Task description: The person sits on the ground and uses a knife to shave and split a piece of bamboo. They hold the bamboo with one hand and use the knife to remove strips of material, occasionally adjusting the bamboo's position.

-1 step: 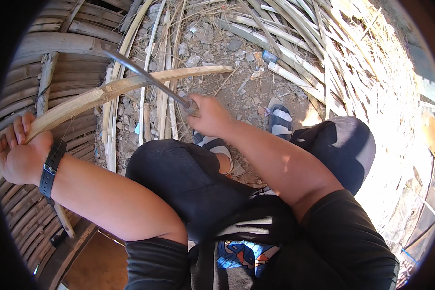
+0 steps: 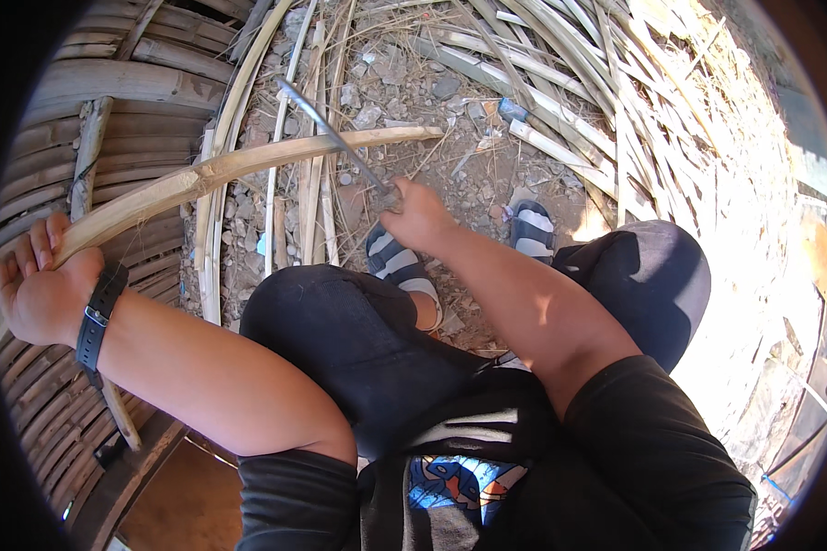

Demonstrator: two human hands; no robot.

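Note:
At the far left, my left hand (image 2: 50, 286) is closed around the near end of a long, pale split bamboo strip (image 2: 193, 181). The strip slants up and to the right, with its far end above my feet. My right hand (image 2: 420, 217) grips the handle of a long-bladed knife (image 2: 333, 134), mostly hidden in my fist. Its narrow grey blade points up and left and crosses the strip near the far end. Whether the blade touches the bamboo I cannot tell.
A slatted bamboo wall or panel (image 2: 161, 136) stands along the left. Loose split strips (image 2: 213, 216) lie beside it on stony ground (image 2: 368, 92). More strips (image 2: 560, 78) are heaped at the upper right in bright sun. My sandalled feet (image 2: 531, 230) are below the knife.
My right hand has moved slightly right, and the knife has swung so its tip is farther right and higher. My left hand and the bamboo strip stay nearly still.

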